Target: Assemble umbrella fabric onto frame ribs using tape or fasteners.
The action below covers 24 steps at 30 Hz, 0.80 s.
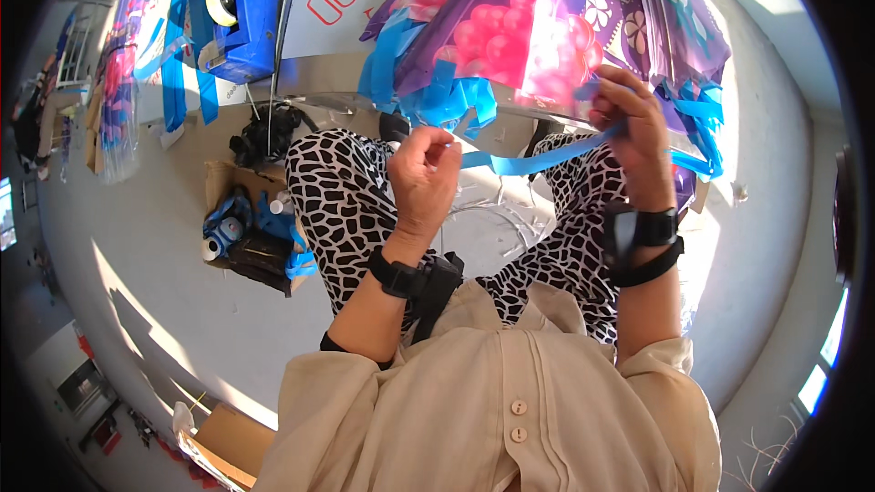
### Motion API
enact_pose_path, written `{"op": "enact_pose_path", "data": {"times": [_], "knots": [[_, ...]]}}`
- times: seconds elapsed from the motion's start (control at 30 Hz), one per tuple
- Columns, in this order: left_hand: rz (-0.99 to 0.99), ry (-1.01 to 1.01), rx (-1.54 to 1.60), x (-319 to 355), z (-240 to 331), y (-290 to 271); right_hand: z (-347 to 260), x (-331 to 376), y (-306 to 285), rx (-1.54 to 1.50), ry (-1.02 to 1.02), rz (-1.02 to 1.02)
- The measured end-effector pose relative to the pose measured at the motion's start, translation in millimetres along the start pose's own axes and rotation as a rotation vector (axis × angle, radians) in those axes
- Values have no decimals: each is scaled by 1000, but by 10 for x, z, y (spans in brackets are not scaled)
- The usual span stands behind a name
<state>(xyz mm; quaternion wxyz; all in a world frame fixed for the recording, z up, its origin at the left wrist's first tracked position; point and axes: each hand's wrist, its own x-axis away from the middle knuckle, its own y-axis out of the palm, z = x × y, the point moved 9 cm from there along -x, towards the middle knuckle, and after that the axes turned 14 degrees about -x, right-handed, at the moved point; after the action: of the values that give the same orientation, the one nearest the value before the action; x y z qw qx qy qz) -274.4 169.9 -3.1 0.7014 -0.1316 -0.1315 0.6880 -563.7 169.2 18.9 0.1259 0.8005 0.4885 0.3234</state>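
Note:
A strip of blue ribbon (529,164) stretches between my two hands, above my lap. My left hand (424,182) is closed, pinching one end between thumb and fingers. My right hand (633,132), raised higher and further right, has its fingers bent around the other end, close to the purple sheets. Those purple printed sheets (565,27), with pink balloon shapes and cartoon figures, lie stacked on the table in front of me. Loops and tails of blue ribbon (447,96) hang from their near edge, and more blue ribbon (702,137) hangs at the right corner.
A blue tape dispenser (251,18) with a roll stands at the table's left, near hanging blue strips (178,82). Wrapped colourful bundles (123,82) are further left. On the floor sit an open cardboard box (260,246) of odds and ends and another carton (232,442).

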Motion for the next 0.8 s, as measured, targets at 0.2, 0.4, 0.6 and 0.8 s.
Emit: {"op": "enact_pose_path", "data": {"times": [0.2,0.4,0.6,0.8], "knots": [[111,130,-177,-330,-60,-53,-1091,-149,-2447,-44,-35,253],[77,-3,-449,-536,-171,-64,-1897,231,-1602,1024,-756,629],[8,-173,-491,-711,-115,-6,-357,88,418,895,-703,-281],[-96,-227,-364,-811,-126,38,816,-366,1122,900,-468,-339]]}}
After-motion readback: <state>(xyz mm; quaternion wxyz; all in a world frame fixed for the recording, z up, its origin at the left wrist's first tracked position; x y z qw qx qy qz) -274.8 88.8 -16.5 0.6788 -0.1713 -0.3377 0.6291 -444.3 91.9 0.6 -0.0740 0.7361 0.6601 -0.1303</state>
